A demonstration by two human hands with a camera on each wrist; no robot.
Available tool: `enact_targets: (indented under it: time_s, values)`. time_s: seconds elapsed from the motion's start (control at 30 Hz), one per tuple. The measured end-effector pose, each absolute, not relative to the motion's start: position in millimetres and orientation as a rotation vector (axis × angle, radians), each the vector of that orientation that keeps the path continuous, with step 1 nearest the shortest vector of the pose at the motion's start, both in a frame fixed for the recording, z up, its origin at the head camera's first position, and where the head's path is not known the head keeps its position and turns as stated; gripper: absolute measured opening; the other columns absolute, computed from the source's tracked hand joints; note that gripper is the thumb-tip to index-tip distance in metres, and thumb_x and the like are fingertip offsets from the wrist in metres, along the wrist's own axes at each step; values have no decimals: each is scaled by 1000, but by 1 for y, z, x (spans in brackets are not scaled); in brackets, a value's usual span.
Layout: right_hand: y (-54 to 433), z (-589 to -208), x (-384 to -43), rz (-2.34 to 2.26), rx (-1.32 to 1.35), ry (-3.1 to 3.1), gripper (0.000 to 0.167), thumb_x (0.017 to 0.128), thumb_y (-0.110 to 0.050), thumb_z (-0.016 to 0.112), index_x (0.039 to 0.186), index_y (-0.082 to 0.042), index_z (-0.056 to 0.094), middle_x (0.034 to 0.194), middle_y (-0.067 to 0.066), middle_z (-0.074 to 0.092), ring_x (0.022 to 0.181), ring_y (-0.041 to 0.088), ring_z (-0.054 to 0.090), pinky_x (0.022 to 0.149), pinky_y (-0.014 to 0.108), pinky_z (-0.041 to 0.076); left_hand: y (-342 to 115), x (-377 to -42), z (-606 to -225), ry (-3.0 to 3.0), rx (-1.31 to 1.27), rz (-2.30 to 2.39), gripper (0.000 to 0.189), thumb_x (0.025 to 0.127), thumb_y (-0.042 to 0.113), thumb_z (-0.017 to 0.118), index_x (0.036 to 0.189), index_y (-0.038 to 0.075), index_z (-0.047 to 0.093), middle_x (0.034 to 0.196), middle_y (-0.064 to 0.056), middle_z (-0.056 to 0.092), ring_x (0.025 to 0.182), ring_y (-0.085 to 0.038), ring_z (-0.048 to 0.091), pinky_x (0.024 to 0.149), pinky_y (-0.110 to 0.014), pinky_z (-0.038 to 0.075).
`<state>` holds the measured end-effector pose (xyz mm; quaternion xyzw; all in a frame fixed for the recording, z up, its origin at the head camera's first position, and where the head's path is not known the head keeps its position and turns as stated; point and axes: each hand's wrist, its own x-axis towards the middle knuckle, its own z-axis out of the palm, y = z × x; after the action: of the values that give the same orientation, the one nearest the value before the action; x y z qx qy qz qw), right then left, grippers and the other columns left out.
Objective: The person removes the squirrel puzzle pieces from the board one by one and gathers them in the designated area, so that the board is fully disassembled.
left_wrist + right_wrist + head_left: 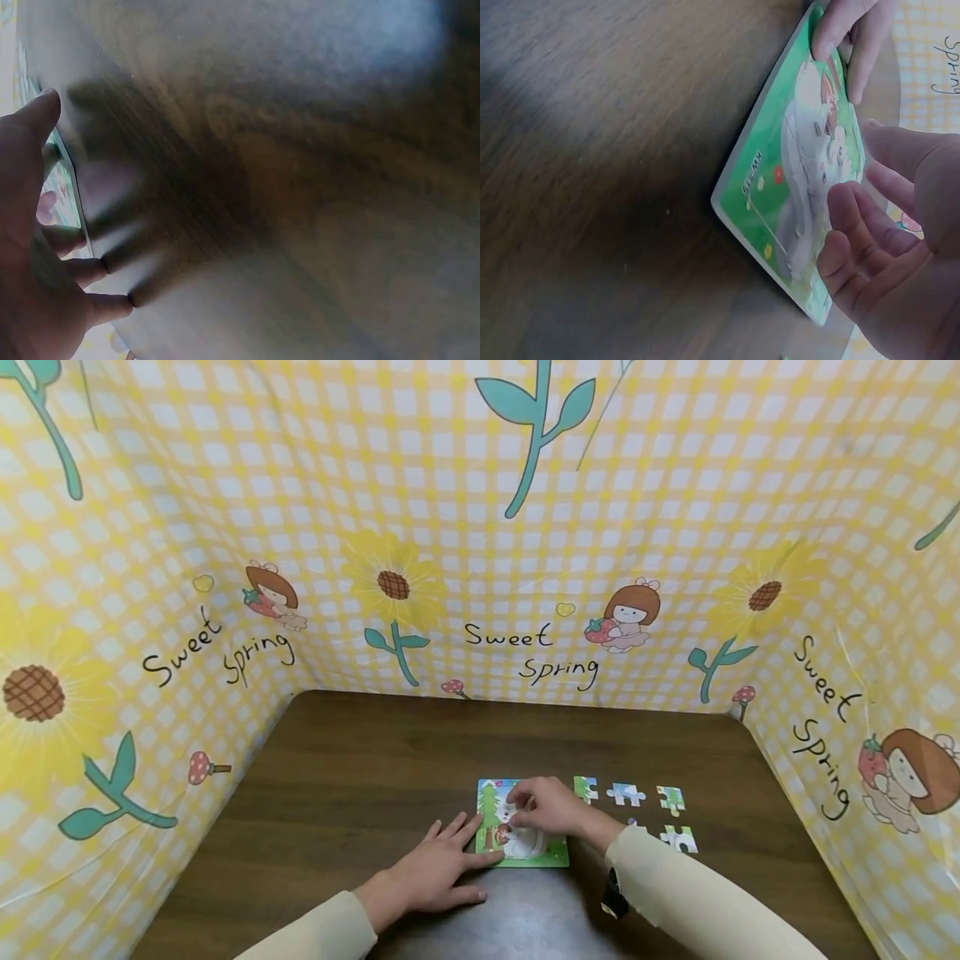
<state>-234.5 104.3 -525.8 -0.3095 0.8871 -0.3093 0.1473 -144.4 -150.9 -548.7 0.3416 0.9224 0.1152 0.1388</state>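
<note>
While table [360,760] bears puzzle [527,847], L hand [435,870] touches it, R hand [553,807] over it

Puzzle's flat, mid-table. L hand: splayed, gripping nothing. R hand: curled; can't tell if it pinches anything. Head view shows loose pcs [625,794] to puzzle's rt; R wrist view adds lettering [752,172] on puzzle's green.

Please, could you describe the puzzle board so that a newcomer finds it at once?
On the dark brown table, look under the right hand. There lies the puzzle board, with the left hand at its left edge. Unlike the small loose puzzle pieces to its right, it is one larger rectangle with a green lower border.
</note>
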Motion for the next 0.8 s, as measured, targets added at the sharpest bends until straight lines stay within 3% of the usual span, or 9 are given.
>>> enact_targets:
  time_s: [0.17, 0.5, 0.8]
  values:
    - [97, -529, -236, -848, -845, 2555, 25, 93, -21, 77, 116, -9, 75, 93, -1, 72, 78, 9, 64, 67, 29, 53, -150, -144, -550, 2666, 996, 323, 58, 99, 65, 52, 154, 51, 39, 171, -16, 19, 155, -46, 21, 113, -73, 28]
    - [88, -531, -238, -802, -852, 2582, 29, 87, -26, 83, 109, -8, 78, 98, 3, 75, 83, 10, 65, 76, 34, 56, -150, -143, -547, 2675, 987, 307, 58, 99, 65, 53, 154, 50, 40, 170, -17, 19, 155, -46, 20, 113, -73, 28]
    - [84, -541, -239, -825, -788, 2628, 29, 82, -25, 88, 101, -12, 72, 88, -4, 66, 78, 10, 57, 72, 32, 51, -147, -141, -541, 2669, 967, 318, 58, 99, 63, 55, 153, 49, 43, 170, -19, 19, 154, -46, 21, 113, -73, 28]
